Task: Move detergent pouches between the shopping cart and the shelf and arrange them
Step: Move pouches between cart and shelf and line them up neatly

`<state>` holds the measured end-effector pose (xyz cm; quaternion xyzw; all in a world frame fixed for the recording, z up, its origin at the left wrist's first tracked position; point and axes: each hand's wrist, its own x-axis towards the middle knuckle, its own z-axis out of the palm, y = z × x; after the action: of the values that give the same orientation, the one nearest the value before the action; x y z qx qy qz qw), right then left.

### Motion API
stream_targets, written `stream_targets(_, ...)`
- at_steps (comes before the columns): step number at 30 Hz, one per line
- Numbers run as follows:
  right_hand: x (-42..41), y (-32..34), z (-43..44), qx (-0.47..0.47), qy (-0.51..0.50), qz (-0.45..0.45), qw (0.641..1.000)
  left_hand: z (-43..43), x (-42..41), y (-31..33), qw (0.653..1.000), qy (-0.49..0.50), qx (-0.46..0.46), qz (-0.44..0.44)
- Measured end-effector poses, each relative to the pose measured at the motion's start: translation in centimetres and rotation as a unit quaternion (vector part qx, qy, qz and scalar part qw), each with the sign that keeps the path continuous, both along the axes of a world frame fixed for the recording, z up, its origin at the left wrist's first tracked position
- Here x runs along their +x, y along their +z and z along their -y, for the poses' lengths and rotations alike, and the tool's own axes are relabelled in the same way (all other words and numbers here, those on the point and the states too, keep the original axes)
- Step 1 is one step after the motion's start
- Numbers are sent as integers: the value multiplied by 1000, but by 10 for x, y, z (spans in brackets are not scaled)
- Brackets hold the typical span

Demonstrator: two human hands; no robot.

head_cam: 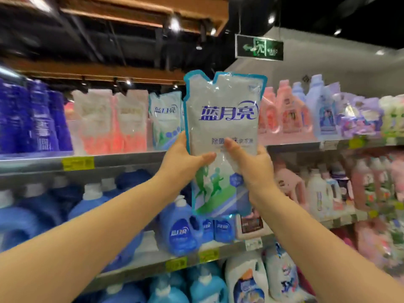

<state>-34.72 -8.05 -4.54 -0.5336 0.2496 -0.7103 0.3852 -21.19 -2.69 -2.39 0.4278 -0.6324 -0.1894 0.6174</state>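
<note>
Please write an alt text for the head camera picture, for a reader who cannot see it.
A left hand and a right hand hold a detergent pouch upright before store shelves. A matching pouch stands on the upper shelf behind, beside pink pouches; blue bottles stand below.

One head-worn wide-angle view only. It is facing forward at the shelf [131,159], standing near it and taking in the ceiling beams [144,9] at top. The left forearm [87,226] and right forearm [317,237] are entering from the bottom corners. The pouch [223,127] is sitting nearest the lens, centre frame. The shelf rows are running left to right behind it.
</note>
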Motion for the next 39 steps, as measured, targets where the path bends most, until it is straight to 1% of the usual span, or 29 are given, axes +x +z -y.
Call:
stream_targets(2, 23, 22, 33, -33, 25, -3, 999, 30, 21, 21, 1000, 5, -16, -10)
stream_targets(6, 62, 69, 111, -82, 70, -25, 994, 88, 48, 64, 998, 38, -55, 0)
stream_targets(8, 77, 97, 150, -98, 85, -33, 991, 118, 58, 89, 995, 69, -71, -2)
stream_targets(11, 94, 137, 201, -111, 82, -51, 989, 158, 69, 124, 988, 125, -83, 22)
stream_targets(14, 108, 169, 242, -119, 70, -62, 989, 200, 81, 153, 989, 115, -94, -13)
stream_targets(17, 122, 185, 273, -121, 79, -65, 987, 236, 94, 173, 989, 104, -96, -32)
stream_targets(19, 127, 190, 290, -115, 66, -61, 989, 258, 100, 181, 990, 98, -91, -36)
stream_targets(24, 128, 181, 328, -101, 21, -78, 992, 314, 110, 178, 993, 90, -68, -46)
stream_targets(28, 125, 156, 361, -47, 27, -112, 992, 361, 112, 149, 993, 86, -49, -58)
stream_targets(32, 125, 129, 398, 37, 15, -148, 988, 396, 113, 119, 994, 80, -5, -76)
stream_targets(35, 124, 123, 429, 58, 22, -174, 983, 413, 114, 111, 995, 72, 13, -64)
stream_targets(37, 121, 120, 436, 49, 17, -203, 978, 423, 116, 105, 996, 76, 23, -50)
stream_targets(39, 117, 118, 436, 55, 5, -267, 962, 428, 118, 97, 995, 89, 37, -30)
